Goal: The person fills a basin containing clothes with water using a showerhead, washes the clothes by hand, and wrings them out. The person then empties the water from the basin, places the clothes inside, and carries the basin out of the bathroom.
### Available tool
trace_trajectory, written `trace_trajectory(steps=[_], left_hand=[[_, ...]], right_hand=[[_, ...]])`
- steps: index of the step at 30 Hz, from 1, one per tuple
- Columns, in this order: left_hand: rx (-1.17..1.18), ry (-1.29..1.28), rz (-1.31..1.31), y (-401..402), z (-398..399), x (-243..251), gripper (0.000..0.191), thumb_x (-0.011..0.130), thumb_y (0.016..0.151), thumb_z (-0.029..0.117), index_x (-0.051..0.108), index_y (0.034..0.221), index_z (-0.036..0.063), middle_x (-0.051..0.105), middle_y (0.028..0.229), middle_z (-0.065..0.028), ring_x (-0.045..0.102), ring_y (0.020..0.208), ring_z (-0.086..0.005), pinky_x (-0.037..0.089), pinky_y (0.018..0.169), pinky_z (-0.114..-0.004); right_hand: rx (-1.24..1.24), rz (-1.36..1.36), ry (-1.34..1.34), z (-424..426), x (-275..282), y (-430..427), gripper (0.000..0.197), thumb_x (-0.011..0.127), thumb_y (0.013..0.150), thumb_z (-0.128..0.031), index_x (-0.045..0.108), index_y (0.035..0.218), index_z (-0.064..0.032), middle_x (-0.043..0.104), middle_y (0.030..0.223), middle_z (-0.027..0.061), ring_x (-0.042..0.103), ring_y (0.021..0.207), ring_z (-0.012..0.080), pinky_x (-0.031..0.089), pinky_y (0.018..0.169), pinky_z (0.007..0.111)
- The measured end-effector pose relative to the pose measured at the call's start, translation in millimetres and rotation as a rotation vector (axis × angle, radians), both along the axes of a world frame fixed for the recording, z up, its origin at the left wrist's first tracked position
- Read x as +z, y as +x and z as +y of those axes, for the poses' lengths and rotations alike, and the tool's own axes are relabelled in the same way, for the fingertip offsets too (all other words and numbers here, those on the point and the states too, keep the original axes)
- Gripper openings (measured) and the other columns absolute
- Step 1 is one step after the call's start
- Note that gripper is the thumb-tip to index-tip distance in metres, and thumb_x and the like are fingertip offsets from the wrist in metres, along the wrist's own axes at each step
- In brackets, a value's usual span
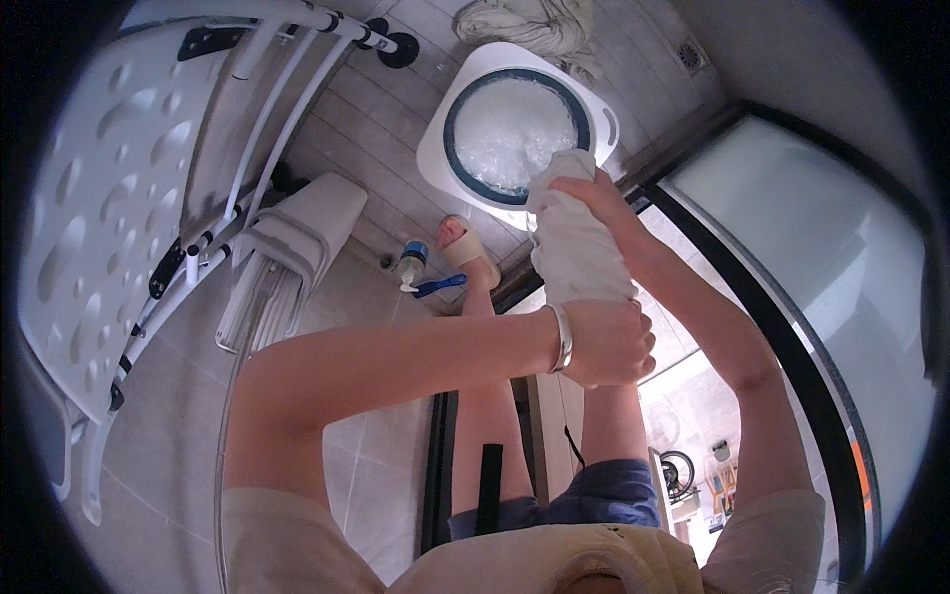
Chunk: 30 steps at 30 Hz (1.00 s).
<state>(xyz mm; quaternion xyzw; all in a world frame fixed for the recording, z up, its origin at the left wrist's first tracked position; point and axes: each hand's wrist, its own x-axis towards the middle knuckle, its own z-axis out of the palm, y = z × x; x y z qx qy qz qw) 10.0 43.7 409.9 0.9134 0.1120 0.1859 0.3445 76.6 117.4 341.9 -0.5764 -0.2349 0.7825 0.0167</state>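
Note:
A wet, light-coloured cloth (pixel 575 245) is stretched and bunched between my two hands. My left hand (pixel 605 341), with a silver bangle at the wrist, grips its near end in a closed fist. At the far end, my right hand (pixel 594 194) is closed around the cloth beside the rim of a basin. That white plastic basin (pixel 438 148) with a dark green inner ring stands on the floor and holds rippling water (pixel 516 130). The cloth's far end overlaps the basin's near right edge; whether it touches the water I cannot tell.
Beyond the basin lies a heap of pale cloth (pixel 527 26). A pump bottle (pixel 412 263) and a blue brush (pixel 439 285) lie near my sandalled foot. At left are a white shower chair (pixel 111 200) and a folded stool (pixel 319 215); at right, a black-framed glass door (pixel 801 245). A floor drain (pixel 690 56) is at top right.

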Motion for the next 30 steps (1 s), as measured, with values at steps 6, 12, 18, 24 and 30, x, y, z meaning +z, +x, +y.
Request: trace_trajectory(steps=[6, 12, 18, 24, 30], left_hand=[[-0.104, -0.188, 0.084, 10, 3, -29, 0.019, 0.059, 0.064, 0.017, 0.055, 0.074, 0.0018, 0.059, 0.078, -0.0122, 0.058, 0.077, -0.0251, 0.044, 0.073, -0.043], [-0.139, -0.165, 0.155, 15, -3, -54, 0.013, 0.061, 0.059, 0.012, 0.059, 0.069, 0.0035, 0.061, 0.074, -0.0108, 0.058, 0.077, -0.0244, 0.045, 0.071, -0.038], [-0.177, -0.136, 0.230, 12, 8, -64, 0.012, 0.060, 0.057, 0.006, 0.060, 0.069, 0.0042, 0.062, 0.076, -0.0101, 0.059, 0.079, -0.0243, 0.047, 0.068, -0.035], [0.210, -0.172, 0.030, -1, -19, -59, 0.015, 0.059, 0.062, 0.011, 0.053, 0.075, 0.0074, 0.055, 0.093, -0.0081, 0.051, 0.099, -0.0234, 0.041, 0.083, -0.033], [0.916, -0.335, -0.135, -11, -32, -23, 0.021, 0.057, 0.071, 0.020, 0.052, 0.087, 0.0072, 0.050, 0.107, -0.0123, 0.043, 0.110, -0.0244, 0.031, 0.096, -0.034]], right_hand=[[-0.055, -0.091, 0.163, 1, -30, 0, 0.054, 0.069, 0.060, -0.021, 0.049, 0.105, 0.0031, 0.057, 0.092, 0.0126, 0.057, 0.080, 0.0195, 0.046, 0.068, 0.029], [-0.035, -0.173, 0.267, -2, -41, -2, 0.056, 0.070, 0.057, -0.021, 0.051, 0.103, 0.0041, 0.057, 0.093, 0.0146, 0.057, 0.082, 0.0222, 0.045, 0.072, 0.030], [-0.043, -0.292, 0.328, 8, -59, 0, 0.051, 0.069, 0.058, -0.019, 0.053, 0.101, 0.0032, 0.058, 0.091, 0.0142, 0.057, 0.081, 0.0228, 0.045, 0.073, 0.030], [-0.096, -0.265, 0.244, 10, -46, -8, 0.044, 0.067, 0.060, -0.016, 0.053, 0.098, 0.0017, 0.058, 0.086, 0.0124, 0.057, 0.075, 0.0214, 0.046, 0.066, 0.030], [-0.413, -0.007, -0.269, 4, -64, 19, 0.028, 0.060, 0.070, -0.019, 0.054, 0.092, -0.0024, 0.057, 0.077, 0.0099, 0.057, 0.069, 0.0186, 0.047, 0.061, 0.031]])
